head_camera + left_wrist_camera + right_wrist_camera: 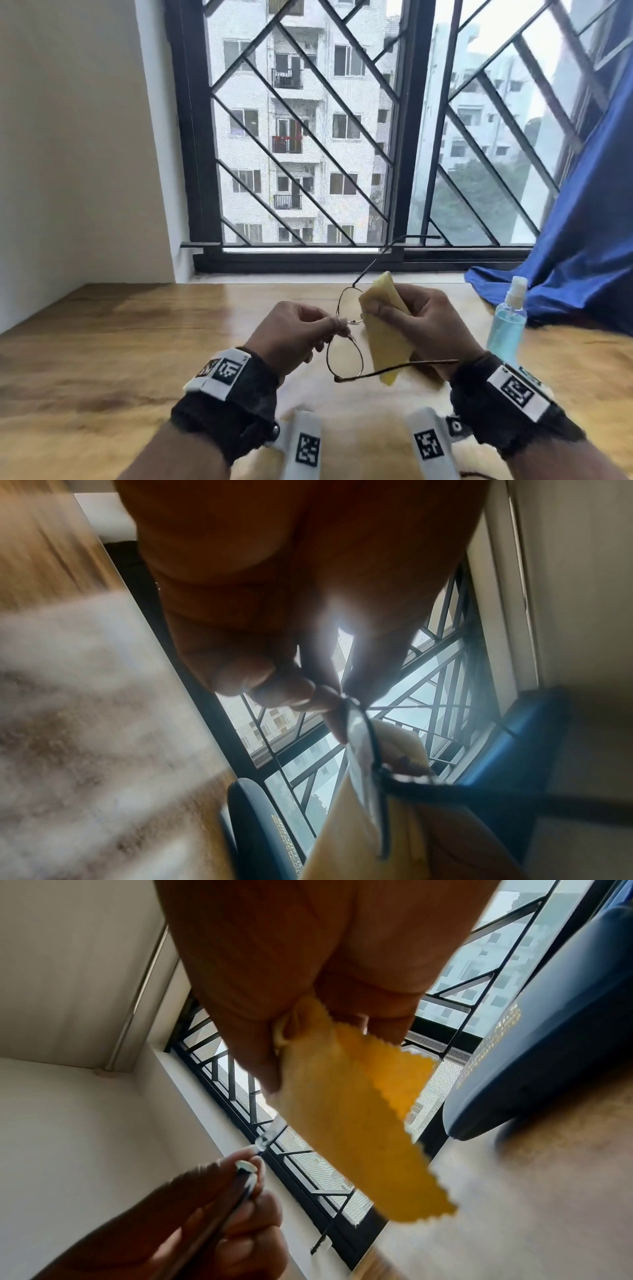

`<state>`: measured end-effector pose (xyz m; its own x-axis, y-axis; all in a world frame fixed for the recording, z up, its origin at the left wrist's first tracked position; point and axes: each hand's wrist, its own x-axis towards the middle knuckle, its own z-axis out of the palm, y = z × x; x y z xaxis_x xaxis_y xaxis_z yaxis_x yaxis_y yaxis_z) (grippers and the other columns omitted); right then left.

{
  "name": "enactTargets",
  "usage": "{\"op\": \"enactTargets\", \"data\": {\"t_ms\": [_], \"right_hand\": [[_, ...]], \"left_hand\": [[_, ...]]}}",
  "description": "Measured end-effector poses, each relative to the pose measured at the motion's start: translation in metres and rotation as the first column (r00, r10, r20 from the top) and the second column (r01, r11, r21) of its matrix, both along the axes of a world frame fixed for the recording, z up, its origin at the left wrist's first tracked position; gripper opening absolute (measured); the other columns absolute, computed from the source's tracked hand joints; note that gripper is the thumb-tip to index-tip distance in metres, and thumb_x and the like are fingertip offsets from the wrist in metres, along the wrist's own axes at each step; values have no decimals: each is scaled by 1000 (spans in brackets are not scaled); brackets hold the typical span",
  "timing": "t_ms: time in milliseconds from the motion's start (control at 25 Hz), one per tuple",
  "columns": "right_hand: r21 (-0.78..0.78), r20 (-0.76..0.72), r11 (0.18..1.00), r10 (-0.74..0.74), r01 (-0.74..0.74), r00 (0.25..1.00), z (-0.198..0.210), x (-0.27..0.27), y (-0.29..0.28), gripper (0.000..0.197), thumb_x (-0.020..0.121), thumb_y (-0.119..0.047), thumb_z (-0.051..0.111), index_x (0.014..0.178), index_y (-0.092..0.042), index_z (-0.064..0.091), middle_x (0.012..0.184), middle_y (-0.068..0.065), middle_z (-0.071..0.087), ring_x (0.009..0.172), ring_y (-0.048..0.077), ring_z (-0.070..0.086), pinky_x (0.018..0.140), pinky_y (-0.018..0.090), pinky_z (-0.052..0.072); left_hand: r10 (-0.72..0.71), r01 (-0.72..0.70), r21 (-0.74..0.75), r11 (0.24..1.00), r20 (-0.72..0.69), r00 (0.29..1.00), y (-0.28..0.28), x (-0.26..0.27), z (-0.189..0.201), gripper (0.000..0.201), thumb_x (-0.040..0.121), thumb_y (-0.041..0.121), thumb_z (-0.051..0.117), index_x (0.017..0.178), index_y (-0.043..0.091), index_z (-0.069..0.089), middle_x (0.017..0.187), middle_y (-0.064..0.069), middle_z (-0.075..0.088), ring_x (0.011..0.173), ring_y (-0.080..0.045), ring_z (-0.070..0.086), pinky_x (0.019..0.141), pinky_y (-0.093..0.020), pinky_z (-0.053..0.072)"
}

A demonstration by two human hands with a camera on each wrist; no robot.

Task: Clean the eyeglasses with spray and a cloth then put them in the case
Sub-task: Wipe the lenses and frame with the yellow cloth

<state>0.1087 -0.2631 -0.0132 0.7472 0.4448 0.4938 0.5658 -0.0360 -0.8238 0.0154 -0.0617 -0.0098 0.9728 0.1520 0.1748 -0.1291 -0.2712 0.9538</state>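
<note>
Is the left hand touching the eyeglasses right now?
Touching. In the head view the left hand pinches the eyeglasses at the bridge between fingertips.

Yellow cloth (383,337) (zigzag-cut edges), pale blue liquid in the spray bottle (507,325), navy case (534,1042), deep blue curtain (582,222), brown wood-grain tabletop (137,342).
</note>
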Motion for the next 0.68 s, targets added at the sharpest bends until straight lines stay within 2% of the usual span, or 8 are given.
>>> {"op": "enactTargets", "data": {"t_ms": [80, 160, 280, 400, 520, 600, 680], "right_hand": [[3, 83, 1000, -31, 30, 996, 0, 2, -2, 19, 81, -36, 73, 89, -20, 79, 87, 17, 72, 85, 40, 69, 75, 55, 59], [-51, 180, 996, -60, 71, 982, -1, 6, -5, 24, 79, -42, 65, 88, -26, 80, 84, 8, 68, 82, 32, 64, 73, 46, 55], [-126, 266, 988, -55, 92, 962, -2, 6, -4, 28, 79, -43, 61, 91, -27, 82, 85, 6, 68, 82, 27, 62, 73, 46, 54], [-137, 241, 990, 11, 22, 970, -3, 3, -3, 25, 78, -36, 64, 91, -27, 83, 91, 1, 73, 87, 25, 67, 74, 40, 56], [-80, 293, 991, -84, 112, 953, -3, 7, -3, 35, 73, -41, 57, 80, -13, 76, 78, 8, 66, 76, 27, 62, 68, 38, 50], [20, 304, 988, -155, 156, 940, 0, 6, -4, 31, 74, -40, 56, 77, -14, 72, 76, 8, 62, 73, 26, 58, 65, 33, 47], [61, 306, 990, -137, 124, 942, 2, 4, -3, 22, 78, -36, 58, 79, -20, 73, 79, 6, 64, 74, 23, 59, 65, 28, 48]], "left_hand": [[11, -11, -3, 1000, 22, 1000, -2, -1, 0, 19, 87, 24, 73, 74, 13, 81, 57, 5, 57, 56, -10, 46, 49, -22, 35], [26, -24, -40, 999, 38, 999, -3, 0, 0, 20, 88, 23, 72, 76, 10, 81, 58, 4, 56, 56, -11, 46, 49, -23, 35], [69, -65, -91, 994, 41, 997, -2, 2, 0, 21, 90, 22, 69, 78, 9, 80, 56, 6, 55, 56, -10, 47, 51, -22, 36], [82, -75, -156, 985, 40, 996, -4, 1, 1, 20, 89, 20, 70, 76, 6, 79, 56, 4, 54, 55, -10, 45, 51, -22, 35], [86, -78, -168, 983, 43, 995, -4, 0, 2, 20, 86, 22, 73, 76, 6, 78, 59, 0, 53, 53, -9, 46, 52, -23, 35], [108, -99, -161, 982, 51, 993, -5, 0, 3, 22, 90, 19, 68, 76, 6, 78, 60, 0, 52, 51, -7, 46, 54, -24, 35], [120, -110, -153, 982, 57, 991, -5, 0, 4, 22, 90, 18, 67, 77, 4, 79, 60, 0, 53, 49, -7, 46, 55, -27, 37]]}}
